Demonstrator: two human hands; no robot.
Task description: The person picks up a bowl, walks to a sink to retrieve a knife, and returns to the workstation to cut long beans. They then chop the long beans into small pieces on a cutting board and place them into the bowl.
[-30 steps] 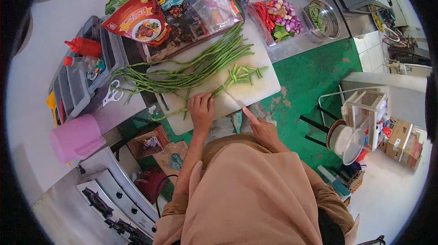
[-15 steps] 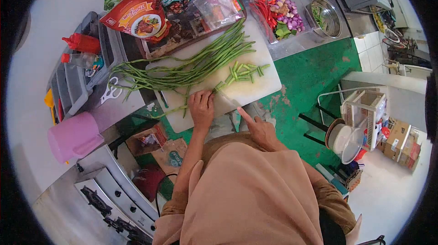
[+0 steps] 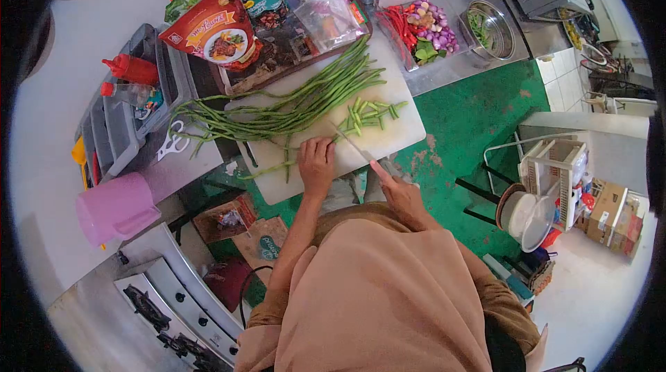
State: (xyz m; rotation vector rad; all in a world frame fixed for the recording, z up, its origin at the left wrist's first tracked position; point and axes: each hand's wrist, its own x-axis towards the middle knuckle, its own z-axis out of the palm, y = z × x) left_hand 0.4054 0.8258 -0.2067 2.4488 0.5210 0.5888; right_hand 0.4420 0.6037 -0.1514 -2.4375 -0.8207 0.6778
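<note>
My right hand is closed round the handle of a knife, whose blade slants up and left over the white cutting board. My left hand rests at the board's near edge with its fingers bent together over green long beans, just left of the blade. A bundle of long beans stretches across the board and past its left side. Short cut bean pieces lie right of the bundle, beyond the knife tip.
Seasoning packets stand on a tray behind the board. A container of chillies and shallots and a steel bowl are at the back right. White scissors and a pink jug lie left, above a stove.
My left hand has shifted slightly right, toward the knife. The knife has tilted and moved a little, its blade now showing more clearly. The bundle stays in place.
</note>
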